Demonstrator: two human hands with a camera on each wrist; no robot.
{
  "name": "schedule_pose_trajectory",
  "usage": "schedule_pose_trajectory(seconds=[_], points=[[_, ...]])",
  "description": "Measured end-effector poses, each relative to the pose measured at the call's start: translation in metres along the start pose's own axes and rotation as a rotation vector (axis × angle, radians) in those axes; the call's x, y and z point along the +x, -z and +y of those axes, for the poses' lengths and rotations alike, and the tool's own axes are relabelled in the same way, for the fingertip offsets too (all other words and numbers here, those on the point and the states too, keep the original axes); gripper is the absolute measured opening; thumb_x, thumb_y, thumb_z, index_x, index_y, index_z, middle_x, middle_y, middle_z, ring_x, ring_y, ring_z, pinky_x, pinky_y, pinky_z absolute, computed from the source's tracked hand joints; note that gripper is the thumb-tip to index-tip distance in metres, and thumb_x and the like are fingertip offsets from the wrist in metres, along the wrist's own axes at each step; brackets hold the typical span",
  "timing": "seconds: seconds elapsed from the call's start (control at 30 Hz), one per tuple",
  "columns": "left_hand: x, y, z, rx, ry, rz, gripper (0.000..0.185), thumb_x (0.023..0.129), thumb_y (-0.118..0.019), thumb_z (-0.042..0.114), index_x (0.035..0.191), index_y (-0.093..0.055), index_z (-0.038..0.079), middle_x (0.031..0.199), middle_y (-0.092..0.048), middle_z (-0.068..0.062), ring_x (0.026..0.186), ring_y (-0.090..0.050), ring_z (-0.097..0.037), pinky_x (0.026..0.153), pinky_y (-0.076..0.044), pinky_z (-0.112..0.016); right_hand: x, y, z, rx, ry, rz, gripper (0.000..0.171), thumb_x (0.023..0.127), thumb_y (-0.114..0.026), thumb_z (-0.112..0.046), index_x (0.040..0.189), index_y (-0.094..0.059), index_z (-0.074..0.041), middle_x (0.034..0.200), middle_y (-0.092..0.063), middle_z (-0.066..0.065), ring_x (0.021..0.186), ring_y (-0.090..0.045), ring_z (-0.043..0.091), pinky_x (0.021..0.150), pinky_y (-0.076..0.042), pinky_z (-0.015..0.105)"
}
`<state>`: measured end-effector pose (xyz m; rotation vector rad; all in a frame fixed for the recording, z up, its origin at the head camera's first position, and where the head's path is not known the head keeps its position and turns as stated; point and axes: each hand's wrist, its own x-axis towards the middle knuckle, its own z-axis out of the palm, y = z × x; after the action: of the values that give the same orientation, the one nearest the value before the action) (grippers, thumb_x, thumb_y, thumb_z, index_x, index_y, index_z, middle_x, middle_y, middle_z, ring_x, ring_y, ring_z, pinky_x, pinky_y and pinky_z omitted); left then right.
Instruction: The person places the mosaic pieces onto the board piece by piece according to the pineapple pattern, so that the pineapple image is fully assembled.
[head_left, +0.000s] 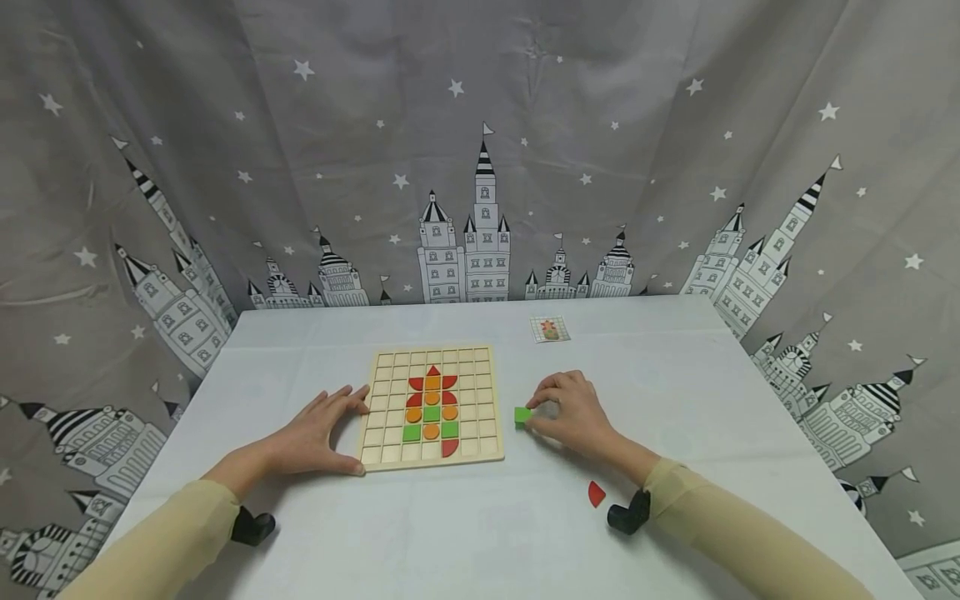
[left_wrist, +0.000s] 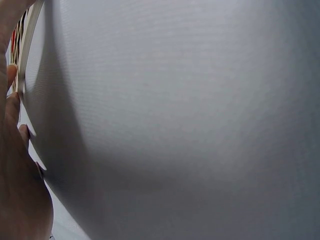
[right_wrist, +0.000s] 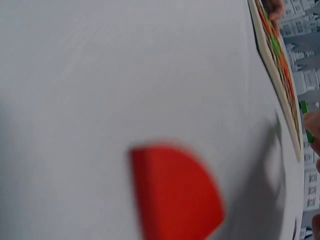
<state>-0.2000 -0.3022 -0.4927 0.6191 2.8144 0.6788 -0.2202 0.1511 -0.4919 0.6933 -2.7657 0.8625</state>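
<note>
A light wooden grid board lies on the white table, bearing several red, orange and green flat pieces in its middle cells. At its left edge rests my left hand, thumb by the near corner and fingers spread along the side. Between thumb and fingertips, my right hand pinches a green square block just right of the board. That block shows only partly in the right wrist view. A loose red quarter-circle piece lies on the table below the right forearm, large and blurred in the right wrist view.
A small picture card with a coloured grid pattern lies toward the table's back, beyond the right hand. Behind the white table hangs a grey curtain with castles and stars. Black devices are worn at both wrists.
</note>
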Motion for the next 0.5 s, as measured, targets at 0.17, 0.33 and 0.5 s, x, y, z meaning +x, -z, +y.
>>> schedule_pose_trajectory(seconds=[0.17, 0.33, 0.5], points=[[0.000, -0.001, -0.001, 0.007, -0.014, 0.014, 0.093, 0.064, -0.085, 0.071, 0.131, -0.051, 0.016, 0.166, -0.029, -0.013, 0.153, -0.017, -0.043, 0.124, -0.006, -0.062, 0.010, -0.010, -0.025, 0.053, 0.054, -0.040, 0.014, 0.081, -0.086, -0.028, 0.092, -0.079, -0.024, 0.108, -0.062, -0.008, 0.111, -0.047, 0.020, 0.096, -0.040, 0.045], [0.001, -0.002, -0.003, 0.009, -0.004, 0.007, 0.094, 0.063, -0.084, 0.074, 0.131, -0.051, 0.018, 0.167, -0.028, -0.011, 0.153, -0.016, -0.041, 0.124, -0.005, -0.061, 0.019, -0.026, -0.050, 0.085, 0.110, -0.073, 0.013, 0.082, -0.085, -0.032, 0.091, -0.079, -0.025, 0.108, -0.062, -0.010, 0.110, -0.047, 0.017, 0.094, -0.040, 0.041], [0.001, -0.001, -0.002, 0.006, -0.005, 0.001, 0.094, 0.063, -0.084, 0.074, 0.131, -0.050, 0.018, 0.167, -0.027, -0.011, 0.154, -0.015, -0.041, 0.124, -0.005, -0.061, 0.027, -0.042, -0.072, 0.079, 0.139, -0.112, 0.015, 0.081, -0.085, -0.034, 0.092, -0.080, -0.024, 0.108, -0.062, -0.012, 0.110, -0.046, 0.014, 0.092, -0.040, 0.037]])
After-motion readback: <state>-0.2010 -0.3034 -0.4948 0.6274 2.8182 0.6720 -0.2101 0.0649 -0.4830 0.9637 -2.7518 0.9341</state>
